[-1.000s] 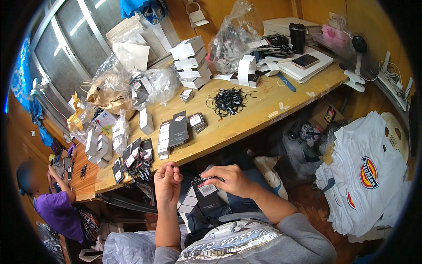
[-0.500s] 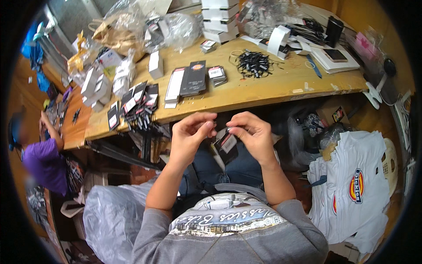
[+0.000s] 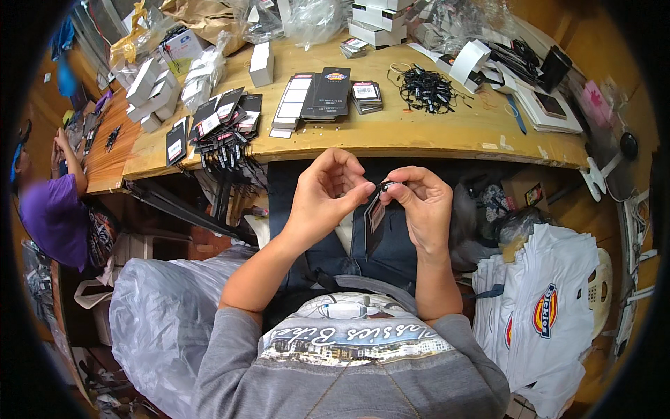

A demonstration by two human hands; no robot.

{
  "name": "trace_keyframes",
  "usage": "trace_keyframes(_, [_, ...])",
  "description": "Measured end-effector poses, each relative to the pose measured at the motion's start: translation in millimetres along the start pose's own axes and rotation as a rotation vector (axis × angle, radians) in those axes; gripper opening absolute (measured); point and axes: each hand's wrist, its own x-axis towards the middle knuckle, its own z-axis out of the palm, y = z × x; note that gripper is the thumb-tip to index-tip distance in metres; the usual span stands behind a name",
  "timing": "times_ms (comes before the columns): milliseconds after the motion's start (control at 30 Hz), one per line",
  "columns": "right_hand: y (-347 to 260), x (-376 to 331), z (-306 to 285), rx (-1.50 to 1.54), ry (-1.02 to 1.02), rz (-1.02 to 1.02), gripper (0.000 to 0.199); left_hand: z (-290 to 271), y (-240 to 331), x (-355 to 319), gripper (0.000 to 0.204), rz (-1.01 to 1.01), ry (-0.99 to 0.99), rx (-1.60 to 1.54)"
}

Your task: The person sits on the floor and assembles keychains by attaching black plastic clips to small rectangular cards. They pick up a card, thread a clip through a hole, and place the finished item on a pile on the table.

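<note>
A black hang tag (image 3: 375, 222) with a pale printed label hangs over my lap, turned nearly edge-on. My right hand (image 3: 424, 208) is closed in a pinch on the small black fastener (image 3: 386, 186) at the tag's top. Close beside it, my left hand (image 3: 326, 197) has curled fingers, with the thumb tip reaching to the tag's top edge; what lies between its fingertips is too small to make out. On the table ahead are a heap of strung black tags (image 3: 227, 122), stacks of tag cards (image 3: 328, 94) and a pile of black strings with fasteners (image 3: 427, 89).
The wooden table's front edge (image 3: 419, 150) runs just beyond my hands. White boxes (image 3: 262, 64) and plastic bags stand farther back. Folded white shirts (image 3: 537, 314) lie at my right, a large grey plastic bag (image 3: 167, 321) at my left. A person in purple (image 3: 56, 216) sits far left.
My hands have come closer together, the left moving towards the right. The tag has turned from face-on to nearly edge-on. The whole view has shifted slightly.
</note>
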Motion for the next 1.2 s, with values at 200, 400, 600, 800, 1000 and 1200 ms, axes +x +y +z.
trace_keyframes(200, [-2,0,4,-0.122,-0.026,-0.076,0.011,0,0,-1,0.021,0.036,-0.009,0.055])
trace_keyframes(400, [-1,-1,4,-0.209,-0.095,-0.161,0.010,0,-2,2,0.020,0.053,-0.070,0.103])
trace_keyframes(600, [-8,8,-4,-0.224,-0.099,-0.112,0.009,-1,-26,13,0.021,-0.023,-0.145,-0.157])
trace_keyframes(800, [-14,41,-9,-0.470,0.106,-0.069,0.009,6,-79,34,0.054,-0.452,-0.378,-0.888])
trace_keyframes(1000, [-8,72,-17,-1.288,-0.011,-0.222,0.008,11,-87,37,0.053,-0.558,-0.409,-0.888])
trace_keyframes(1200, [-8,85,-18,-1.451,-0.231,-0.224,0.004,12,-94,35,0.037,-0.546,-0.376,-0.823])
